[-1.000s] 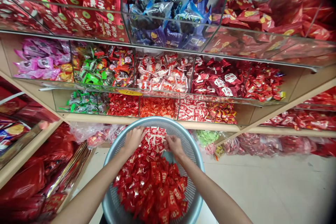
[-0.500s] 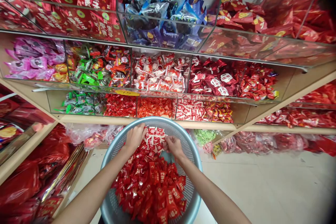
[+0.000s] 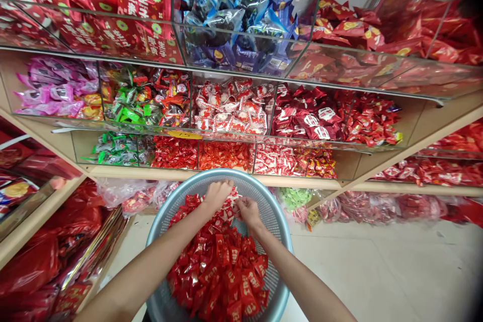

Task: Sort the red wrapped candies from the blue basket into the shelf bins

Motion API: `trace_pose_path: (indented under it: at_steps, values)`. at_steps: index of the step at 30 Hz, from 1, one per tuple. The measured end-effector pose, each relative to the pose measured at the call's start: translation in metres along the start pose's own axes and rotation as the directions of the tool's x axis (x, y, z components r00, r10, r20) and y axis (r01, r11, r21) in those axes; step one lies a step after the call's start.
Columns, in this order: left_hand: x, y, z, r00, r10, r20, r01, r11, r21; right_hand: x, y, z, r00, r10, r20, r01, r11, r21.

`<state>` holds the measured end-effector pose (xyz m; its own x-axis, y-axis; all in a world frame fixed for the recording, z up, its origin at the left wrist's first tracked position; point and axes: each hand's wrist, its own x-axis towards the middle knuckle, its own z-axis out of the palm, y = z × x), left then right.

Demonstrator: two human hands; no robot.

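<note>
A blue-grey plastic basket [image 3: 279,206] stands below the shelves, holding many red-wrapped candies [image 3: 226,271]. At its far side lies a cluster of red-and-white wrapped candies [image 3: 228,211]. My left hand [image 3: 219,194] is over this cluster with its fingers curled downward, covering part of it. What the fingers grip is hidden. My right hand [image 3: 247,211] is just beside it, thumb and fingers pinched together at the cluster's right edge. Whatever is in that pinch is too small to make out.
Divided shelves rise behind the basket, with blue packets [image 3: 237,15], purple packets [image 3: 56,88] and red-and-white sweets [image 3: 234,105]. A yellow tag [image 3: 184,135] marks one shelf. Bagged goods [image 3: 128,196] lie beneath them. Red packages [image 3: 41,241] fill the left side; tiled floor [image 3: 362,266] lies right.
My left hand has moved right across the red-and-white candies, closer to my right hand, and now covers more of them. My right hand has barely shifted. The view has moved slightly.
</note>
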<state>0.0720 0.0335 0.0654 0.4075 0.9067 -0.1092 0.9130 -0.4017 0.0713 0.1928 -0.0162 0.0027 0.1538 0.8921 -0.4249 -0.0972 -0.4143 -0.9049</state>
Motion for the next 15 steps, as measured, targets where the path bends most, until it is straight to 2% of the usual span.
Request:
trace_pose_path:
  at_steps: [4,5,7,11,15]
  values:
    - [-0.019,-0.018,-0.009,0.995,-0.072,-0.064,0.072,0.997,-0.012,0.001,0.002,-0.001,1.000,-0.004,0.000,0.004,1.000,0.008]
    - [-0.026,-0.024,-0.009,0.988,-0.119,-0.094,0.117,0.993,-0.022,0.002,0.003,-0.001,1.000,-0.002,0.001,0.002,1.000,0.013]
    - [-0.040,-0.032,-0.007,0.946,-0.286,-0.151,0.269,0.955,-0.121,0.002,0.004,-0.001,1.000,0.001,0.007,-0.001,1.000,0.023]
    - [-0.050,-0.028,0.007,0.928,-0.366,-0.073,0.349,0.920,-0.177,0.001,0.002,0.002,1.000,0.012,-0.001,-0.012,0.999,0.035]
    - [-0.038,-0.012,0.016,0.901,-0.434,0.005,0.429,0.888,-0.165,-0.002,-0.002,0.003,1.000,0.007,-0.011,-0.006,0.999,0.038]
